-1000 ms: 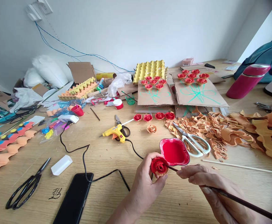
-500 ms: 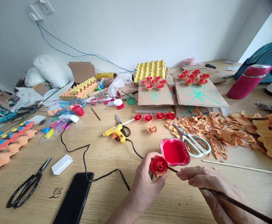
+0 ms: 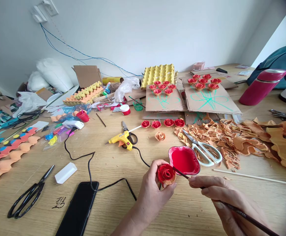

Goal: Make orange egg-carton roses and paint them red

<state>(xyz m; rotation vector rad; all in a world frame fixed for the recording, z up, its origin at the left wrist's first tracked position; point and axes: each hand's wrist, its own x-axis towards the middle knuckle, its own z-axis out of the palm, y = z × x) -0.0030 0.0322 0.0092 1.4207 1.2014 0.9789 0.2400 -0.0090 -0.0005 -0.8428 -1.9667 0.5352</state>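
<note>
Red flower [image 3: 166,174] pinched in left hand [image 3: 153,188], just beside paint dish [image 3: 184,160]. Right hand [image 3: 227,195] clamped on brush [image 3: 241,214], tip by flower, can't tell from my end if touching. Farther out I see yellow glue gun [image 3: 121,140], white-handled scissors [image 3: 194,141].

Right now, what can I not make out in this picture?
Head view, all four:
Red flower: its underside, hidden by the left hand.
Brush: its rear end, cut off by the bottom edge.
Phone: its lower end, cut off likewise.
Glue gun: its label, too small to read.
</note>
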